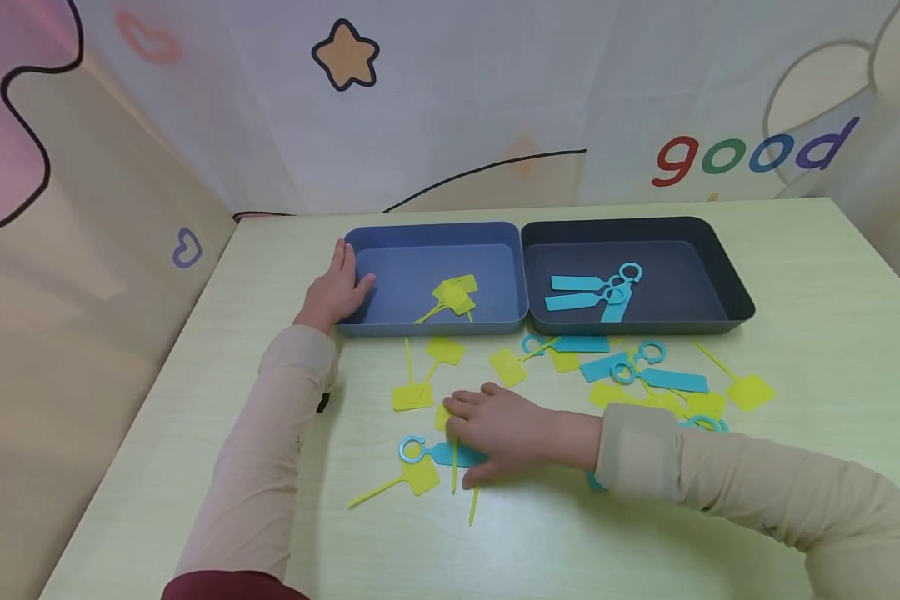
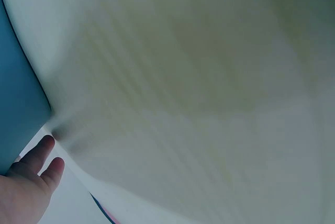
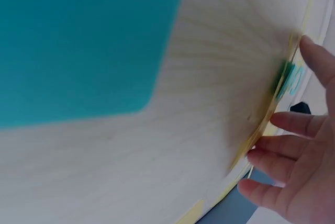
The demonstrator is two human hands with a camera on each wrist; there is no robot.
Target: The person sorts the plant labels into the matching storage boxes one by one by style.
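My left hand [image 1: 328, 289] rests against the left wall of a blue tray [image 1: 390, 267], its fingers straight along the side and its thumb over the rim. Several yellow flag-shaped tags [image 1: 456, 293] lie in that tray. Over the table, my right hand [image 1: 506, 429] has its fingers spread and touches a yellow tag [image 1: 444, 417]. Partly beneath this hand is a blue tag with a ring end [image 1: 442, 453]. In the right wrist view the right fingers [image 3: 293, 148] reach down to a yellow tag [image 3: 259, 132], outstretched rather than curled.
A dark tray [image 1: 675, 267] with 3 blue ring tags [image 1: 576, 301] adjoins the blue tray on the right. More yellow tags [image 1: 751, 392] and blue tags [image 1: 673, 381] lie scattered in front of the trays, some overlapping. A printed cloth [image 1: 450, 125] hangs behind the table.
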